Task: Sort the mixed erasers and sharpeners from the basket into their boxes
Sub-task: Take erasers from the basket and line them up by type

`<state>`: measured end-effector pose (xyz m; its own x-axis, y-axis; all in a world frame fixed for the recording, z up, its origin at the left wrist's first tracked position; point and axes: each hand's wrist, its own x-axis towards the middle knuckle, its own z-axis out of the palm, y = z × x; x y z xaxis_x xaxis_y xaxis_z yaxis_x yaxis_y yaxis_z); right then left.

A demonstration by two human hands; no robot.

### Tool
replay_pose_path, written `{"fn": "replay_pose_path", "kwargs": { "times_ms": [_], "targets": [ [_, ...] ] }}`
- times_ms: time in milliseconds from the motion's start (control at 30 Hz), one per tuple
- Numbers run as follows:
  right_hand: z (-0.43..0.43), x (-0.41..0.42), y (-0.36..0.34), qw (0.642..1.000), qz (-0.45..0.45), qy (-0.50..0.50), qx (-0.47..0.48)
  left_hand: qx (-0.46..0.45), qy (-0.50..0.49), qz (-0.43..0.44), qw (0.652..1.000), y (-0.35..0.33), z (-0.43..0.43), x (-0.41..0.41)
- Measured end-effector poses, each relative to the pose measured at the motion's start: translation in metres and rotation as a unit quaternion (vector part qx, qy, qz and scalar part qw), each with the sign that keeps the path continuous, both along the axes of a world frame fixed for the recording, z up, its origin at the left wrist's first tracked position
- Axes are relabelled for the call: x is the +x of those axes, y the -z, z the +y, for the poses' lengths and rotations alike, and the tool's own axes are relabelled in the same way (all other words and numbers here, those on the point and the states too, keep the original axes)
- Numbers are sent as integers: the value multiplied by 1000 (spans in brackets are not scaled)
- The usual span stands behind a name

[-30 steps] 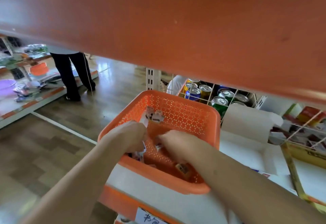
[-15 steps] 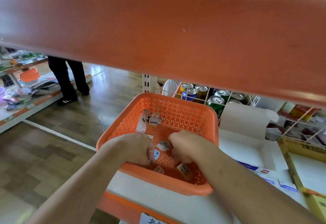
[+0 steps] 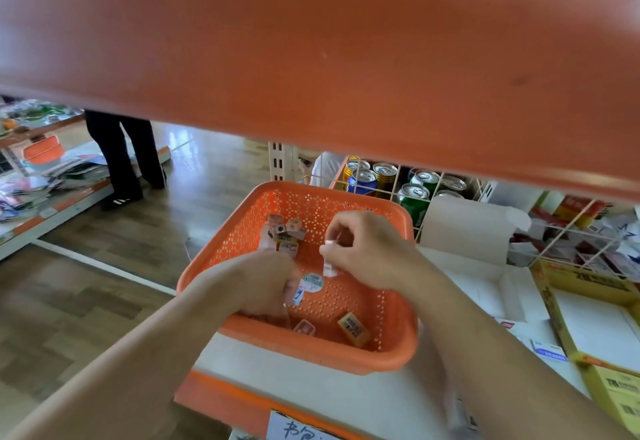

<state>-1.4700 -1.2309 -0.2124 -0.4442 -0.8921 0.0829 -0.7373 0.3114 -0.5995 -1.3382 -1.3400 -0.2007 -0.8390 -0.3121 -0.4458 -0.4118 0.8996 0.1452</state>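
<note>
Shelving scene at a shop display. A broad orange shelf edge (image 3: pixel 311 59), smooth and blurred by closeness, spans the upper view and blocks everything behind it. Below it, an orange perforated plastic basket (image 3: pixel 346 206), square with rounded corners, stands on a white shelf board (image 3: pixel 311 391) near its front left corner. Behind the basket, metal drink cans (image 3: pixel 384 176) stand in a white wire grid; to its right lie an open white cardboard box (image 3: pixel 485 287) with its flap raised and, further right, a yellow cardboard box (image 3: pixel 588 280). At far left, a person's dark trouser legs (image 3: pixel 117 162) stand on wood-pattern flooring (image 3: pixel 104 266). Left hand (image 3: pixel 263 284): fingers curled downward inside the basket, a small white-and-blue piece (image 3: pixel 298 296) at the fingertips; whether it is gripped cannot be told. Right hand (image 3: pixel 367 249): raised over the basket floor, thumb and fingers pinching a small white piece (image 3: pixel 329 266). Loose in the basket: a round green-labelled piece (image 3: pixel 312 282), a yellow barcoded block (image 3: pixel 354 329), a pink block (image 3: pixel 304 327), and a cluster of small cubes (image 3: pixel 284 232) against the far wall.
</note>
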Motion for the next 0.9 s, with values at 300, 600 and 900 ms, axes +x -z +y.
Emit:
{"fn": "replay_pose_path", "kwargs": {
  "times_ms": [300, 600, 900],
  "targets": [
    [93, -11, -13, 955, -254, 89, -127, 80, -72, 237, 966, 11, 4, -17],
    [186, -28, 5, 934, -275, 199, -114, 282, -63, 394, 873, -6, 117, -45],
    [240, -43, 26, 944, -169, 276, -59, 317, -87, 379, 865, 24, 178, -71]
  ]
}}
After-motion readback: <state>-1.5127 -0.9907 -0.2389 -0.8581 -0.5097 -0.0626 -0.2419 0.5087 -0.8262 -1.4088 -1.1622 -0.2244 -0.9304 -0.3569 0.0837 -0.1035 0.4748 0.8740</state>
